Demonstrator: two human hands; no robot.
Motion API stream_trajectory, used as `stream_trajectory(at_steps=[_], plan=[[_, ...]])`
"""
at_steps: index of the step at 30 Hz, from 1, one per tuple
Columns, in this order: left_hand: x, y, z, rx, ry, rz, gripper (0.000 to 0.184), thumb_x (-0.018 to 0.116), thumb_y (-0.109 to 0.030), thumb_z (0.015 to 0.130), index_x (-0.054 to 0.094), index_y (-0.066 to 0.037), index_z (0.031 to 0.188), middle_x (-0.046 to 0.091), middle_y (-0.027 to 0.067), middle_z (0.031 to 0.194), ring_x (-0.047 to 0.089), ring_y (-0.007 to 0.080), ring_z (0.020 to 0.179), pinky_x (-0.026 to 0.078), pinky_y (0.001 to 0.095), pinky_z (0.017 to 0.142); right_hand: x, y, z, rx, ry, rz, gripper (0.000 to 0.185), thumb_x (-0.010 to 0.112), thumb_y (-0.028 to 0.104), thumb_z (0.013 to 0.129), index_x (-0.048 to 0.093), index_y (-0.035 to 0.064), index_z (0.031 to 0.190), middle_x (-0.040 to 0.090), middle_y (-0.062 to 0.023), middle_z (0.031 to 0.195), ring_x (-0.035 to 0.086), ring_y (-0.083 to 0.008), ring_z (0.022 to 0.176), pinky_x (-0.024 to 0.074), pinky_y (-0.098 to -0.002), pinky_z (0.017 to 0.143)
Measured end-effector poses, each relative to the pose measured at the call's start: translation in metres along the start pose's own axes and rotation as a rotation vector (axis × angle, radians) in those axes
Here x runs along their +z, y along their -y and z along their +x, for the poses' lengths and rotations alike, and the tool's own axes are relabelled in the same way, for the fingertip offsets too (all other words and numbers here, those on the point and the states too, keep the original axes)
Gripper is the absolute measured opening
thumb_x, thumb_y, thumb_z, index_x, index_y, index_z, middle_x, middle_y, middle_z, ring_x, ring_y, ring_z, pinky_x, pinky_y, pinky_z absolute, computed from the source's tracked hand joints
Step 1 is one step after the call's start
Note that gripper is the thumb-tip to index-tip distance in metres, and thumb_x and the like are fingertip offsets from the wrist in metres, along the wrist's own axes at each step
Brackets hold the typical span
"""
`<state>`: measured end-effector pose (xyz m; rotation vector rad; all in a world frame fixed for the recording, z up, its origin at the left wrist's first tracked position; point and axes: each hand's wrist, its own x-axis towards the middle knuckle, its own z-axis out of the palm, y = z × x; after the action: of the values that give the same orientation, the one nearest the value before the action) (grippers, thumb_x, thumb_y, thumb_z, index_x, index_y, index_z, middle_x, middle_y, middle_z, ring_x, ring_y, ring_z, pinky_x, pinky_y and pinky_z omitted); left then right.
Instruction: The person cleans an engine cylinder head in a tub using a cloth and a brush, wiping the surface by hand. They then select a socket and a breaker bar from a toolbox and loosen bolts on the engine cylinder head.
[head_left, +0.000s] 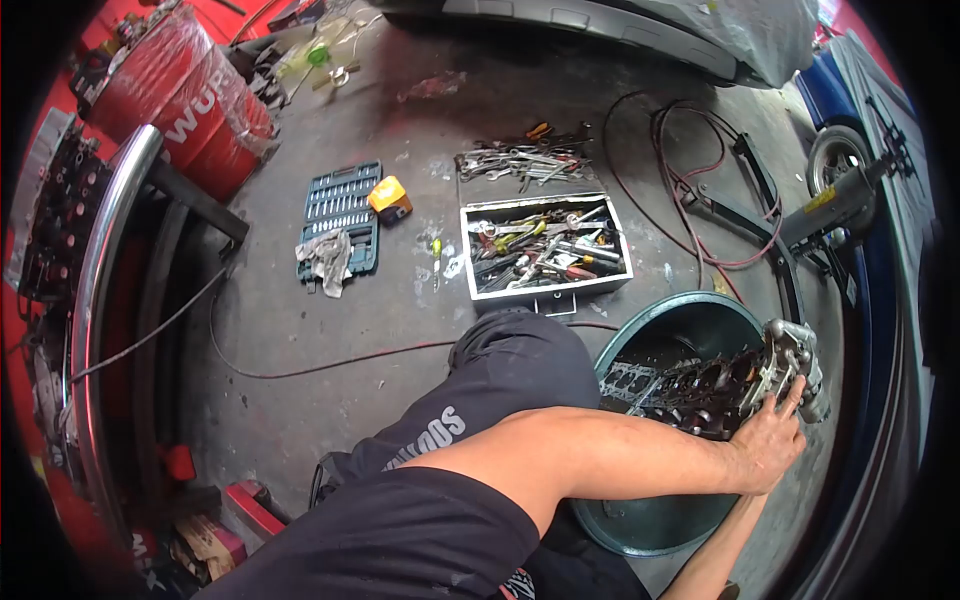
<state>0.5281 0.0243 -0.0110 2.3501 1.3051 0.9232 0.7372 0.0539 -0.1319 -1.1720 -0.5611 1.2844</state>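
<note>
My left arm reaches across to the right, and my left hand (770, 445) is at the near end of a long, greasy engine cylinder head (790, 365). Its fingers lie over the pale metal casting there, gripping it. The cylinder head lies across a large dark green drum (625, 335), its right end over the rim. My right forearm (715, 555) comes up from the bottom edge beside the drum. My right hand is hidden behind my left wrist, so its fingers do not show.
An open metal toolbox (545, 250) full of hand tools stands beyond my knee, wrenches lying on its lid. A socket set (340, 215) is to its left. A hose (690, 180) and an engine hoist (820, 215) stand right. A red barrel (190, 110) stands far left.
</note>
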Motion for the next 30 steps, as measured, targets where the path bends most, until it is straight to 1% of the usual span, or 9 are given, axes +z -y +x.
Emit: stream_trajectory(at_steps=[7, 12, 18, 20, 21, 23, 26, 28, 30], plan=[[-0.018, 0.007, 0.008, -0.029, 0.137, -0.251, 0.049, 0.066, -0.016, 0.072, 0.058, 0.002, 0.117, 0.06, 0.0239, 0.111, 0.024, 0.052, 0.139, 0.034, 0.0606, 0.103, 0.017, 0.001, -0.01, 0.017, -0.002, 0.036, 0.037, 0.059, 0.031, 0.094, 0.054, 0.0039, 0.119, 0.063, -0.0074, 0.103, 0.061, -0.0219, 0.091, 0.0504, -0.0342, 0.08], [-0.024, 0.018, 0.015, -0.014, 0.044, -0.31, 0.074, 0.07, -0.016, 0.07, 0.045, 0.003, 0.136, 0.059, 0.0231, 0.118, 0.042, 0.0417, 0.129, 0.036, 0.0561, 0.1, 0.004, -0.001, -0.028, 0.022, -0.067, 0.092, 0.039, 0.056, 0.034, 0.095, 0.053, 0.0046, 0.12, 0.063, -0.008, 0.103, 0.062, -0.0237, 0.092, 0.0509, -0.0357, 0.082], [-0.063, 0.032, 0.004, 0.065, 0.074, -0.215, 0.077, 0.07, -0.021, 0.075, 0.039, 0.003, 0.141, 0.056, 0.0258, 0.122, 0.05, 0.0382, 0.118, 0.037, 0.0548, 0.099, -0.033, -0.033, -0.067, -0.191, -0.765, 0.061, 0.028, 0.052, 0.035, 0.094, 0.048, 0.0093, 0.084, 0.056, -0.0044, 0.08, 0.054, -0.0178, 0.07, 0.0482, -0.0299, 0.064], [-0.082, 0.023, -0.008, 0.117, 0.021, -0.124, 0.073, 0.068, -0.022, 0.078, 0.041, 0.003, 0.14, 0.057, 0.0267, 0.12, 0.051, 0.0383, 0.116, 0.037, 0.0548, 0.099, -0.04, -0.062, -0.103, -0.169, -0.712, -0.15, 0.026, 0.05, 0.029, 0.093, 0.043, 0.0127, 0.074, 0.054, -0.003, 0.075, 0.051, -0.0178, 0.064, 0.0462, -0.0281, 0.06], [-0.092, 0.017, -0.017, 0.192, -0.096, -0.077, 0.066, 0.063, -0.023, 0.081, 0.043, 0.004, 0.138, 0.058, 0.0248, 0.117, 0.052, 0.037, 0.113, 0.039, 0.0546, 0.098, -0.03, -0.087, -0.113, -0.454, -0.679, -0.954, 0.026, 0.049, 0.031, 0.096, 0.051, 0.0084, 0.084, 0.057, -0.004, 0.08, 0.054, -0.0169, 0.069, 0.0484, -0.0294, 0.064], [-0.124, 0.011, -0.037, 0.268, -0.214, -0.029, 0.06, 0.059, -0.025, 0.085, 0.046, 0.005, 0.135, 0.06, 0.0228, 0.114, 0.053, 0.0357, 0.111, 0.04, 0.0544, 0.096, 0.058, -0.124, -0.171, -0.354, -0.485, -0.839, 0.022, 0.052, 0.027, 0.097, 0.053, 0.0053, 0.098, 0.058, -0.0055, 0.095, 0.055, -0.0161, 0.082, 0.0478, -0.0296, 0.074], [-0.164, 0.013, -0.066, 0.377, -0.054, -0.052, 0.051, 0.052, -0.025, 0.089, 0.05, 0.004, 0.131, 0.064, 0.0205, 0.103, 0.057, 0.0356, 0.105, 0.04, 0.0555, 0.096, 0.198, -0.153, -0.213, -0.245, -0.045, -0.801, 0.03, 0.056, 0.022, 0.098, 0.056, 0.0007, 0.12, 0.059, -0.0077, 0.116, 0.057, -0.015, 0.1, 0.0469, -0.0299, 0.089], [-0.167, 0.016, -0.077, 0.334, -0.029, -0.11, 0.05, 0.054, -0.023, 0.088, 0.054, 0.008, 0.128, 0.066, 0.0203, 0.095, 0.058, 0.0327, 0.097, 0.039, 0.0508, 0.095, 0.246, -0.167, -0.178, -0.436, 0.358, -0.774, 0.029, 0.062, 0.009, 0.094, 0.057, 0.0012, 0.121, 0.06, -0.0066, 0.108, 0.056, -0.0133, 0.095, 0.0462, -0.0276, 0.086], [-0.172, 0.028, -0.082, 0.306, -0.08, -0.083, 0.05, 0.054, -0.022, 0.087, 0.054, 0.008, 0.127, 0.066, 0.0191, 0.094, 0.058, 0.0315, 0.094, 0.04, 0.0497, 0.093, 0.301, -0.183, -0.134, -0.525, 0.45, -0.919, 0.025, 0.063, 0.011, 0.093, 0.061, -0.0012, 0.115, 0.065, -0.0085, 0.099, 0.06, -0.0143, 0.09, 0.0484, -0.0286, 0.081]])
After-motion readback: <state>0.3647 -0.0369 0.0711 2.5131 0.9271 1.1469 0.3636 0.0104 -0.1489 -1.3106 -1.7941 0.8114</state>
